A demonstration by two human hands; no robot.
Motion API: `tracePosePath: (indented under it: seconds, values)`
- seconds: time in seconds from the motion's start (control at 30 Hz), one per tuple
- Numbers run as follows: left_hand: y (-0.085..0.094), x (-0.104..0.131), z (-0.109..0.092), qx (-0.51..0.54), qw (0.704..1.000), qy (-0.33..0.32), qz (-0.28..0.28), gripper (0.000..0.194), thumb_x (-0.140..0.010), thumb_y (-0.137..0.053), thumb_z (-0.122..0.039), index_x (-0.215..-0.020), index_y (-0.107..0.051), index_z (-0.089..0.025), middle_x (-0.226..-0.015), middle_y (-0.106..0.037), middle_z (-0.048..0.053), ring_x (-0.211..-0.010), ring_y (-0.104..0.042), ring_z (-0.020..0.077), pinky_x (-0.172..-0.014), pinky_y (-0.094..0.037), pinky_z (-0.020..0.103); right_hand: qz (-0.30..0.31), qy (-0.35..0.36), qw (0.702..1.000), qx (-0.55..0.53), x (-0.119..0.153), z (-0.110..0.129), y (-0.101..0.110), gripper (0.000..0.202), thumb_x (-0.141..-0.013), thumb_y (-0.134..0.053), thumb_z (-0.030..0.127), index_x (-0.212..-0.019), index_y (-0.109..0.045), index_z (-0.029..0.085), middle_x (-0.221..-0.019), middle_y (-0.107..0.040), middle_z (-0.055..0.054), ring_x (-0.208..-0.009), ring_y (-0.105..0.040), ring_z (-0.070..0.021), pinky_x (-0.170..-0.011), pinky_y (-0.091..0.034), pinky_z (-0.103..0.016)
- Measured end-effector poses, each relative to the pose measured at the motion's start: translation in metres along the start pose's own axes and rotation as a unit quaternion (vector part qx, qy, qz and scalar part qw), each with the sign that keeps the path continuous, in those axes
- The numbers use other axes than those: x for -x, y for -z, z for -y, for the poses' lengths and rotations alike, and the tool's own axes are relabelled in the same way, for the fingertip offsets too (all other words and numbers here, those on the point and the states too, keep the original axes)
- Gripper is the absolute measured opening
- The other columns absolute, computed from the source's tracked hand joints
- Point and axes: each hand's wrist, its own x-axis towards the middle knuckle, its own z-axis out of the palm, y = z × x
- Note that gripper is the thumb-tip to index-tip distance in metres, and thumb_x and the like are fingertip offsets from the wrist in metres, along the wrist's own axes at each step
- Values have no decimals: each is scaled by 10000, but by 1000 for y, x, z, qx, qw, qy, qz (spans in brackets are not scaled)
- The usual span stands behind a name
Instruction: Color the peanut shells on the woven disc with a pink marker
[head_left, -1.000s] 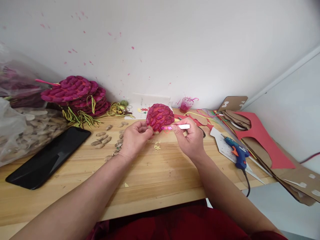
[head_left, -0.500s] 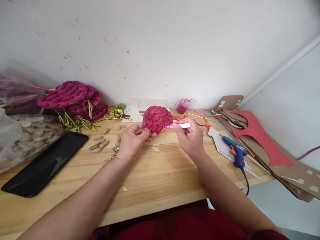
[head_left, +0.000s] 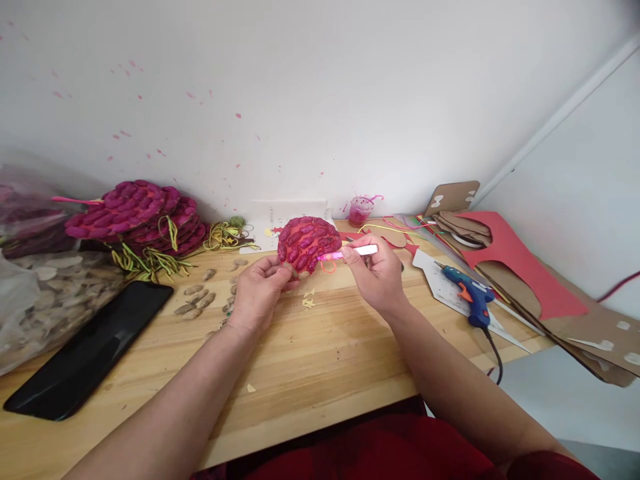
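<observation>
A round red disc [head_left: 309, 241], covered with magenta-painted peanuts, is held tilted up above the table. My left hand [head_left: 261, 285] pinches its lower left edge between thumb and fingers. In my right hand [head_left: 379, 277] is a paintbrush [head_left: 364, 251] with a white handle, its pink-stained end at the lower right of the disc. An orange loop [head_left: 328, 267] hangs by the disc near the brush tip. Unpainted peanuts [head_left: 200, 297] lie on the wood left of my left hand.
Stacked painted discs [head_left: 135, 213] and a bag of peanuts [head_left: 40, 300] stand left, near a black phone [head_left: 87, 350]. A cup of pink paint [head_left: 361, 211] is against the wall. At right lie a blue glue gun [head_left: 470, 293], red paper [head_left: 530, 267] and cardboard [head_left: 595, 333].
The view has shifted slightly, so most things sit a little lower and further left. Both hands keep their grips, and the brush end stays at the disc's lower right.
</observation>
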Motion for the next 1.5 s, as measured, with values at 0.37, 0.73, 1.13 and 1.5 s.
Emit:
tracePosePath:
  seconds: [0.37, 0.73, 1.13, 1.5]
  values:
    - [2, -1, 1, 1, 1000, 5, 5, 473, -484, -966, -368, -815, -731, -125, -739, -729, 30, -669, -672, 146, -662, -589, 271, -10, -2, 1000, -3, -1, -2, 0, 236, -901, -740, 437, -894, -626, 231, -747, -681, 23, -606, -547, -120, -576, -414, -274]
    - [2, -4, 3, 40, 999, 27, 9, 401, -496, -946, -279, -797, -740, -113, -801, -749, 45, -681, -684, 136, -634, -598, 242, -5, 4, 1000, 3, 0, 3, 0, 244, -911, -726, 442, -879, -600, 236, -784, -726, 7, -606, -566, -126, -579, -438, -283]
    - [3, -7, 0, 83, 991, 108, -14, 87, -673, -793, -97, -725, -723, -107, -717, -728, 43, -610, -690, 113, -602, -607, 195, 19, 14, 999, -41, 2, -3, 0, 244, -942, -701, 470, -897, -621, 244, -770, -667, 12, -661, -559, -146, -634, -449, -313]
    - [3, -6, 0, 71, 994, 81, 6, 132, -659, -828, -125, -742, -725, -117, -723, -727, 32, -610, -682, 108, -595, -608, 192, 19, 13, 999, -39, 0, -6, 1, 240, -936, -706, 472, -912, -628, 246, -789, -684, 7, -664, -564, -149, -631, -451, -317]
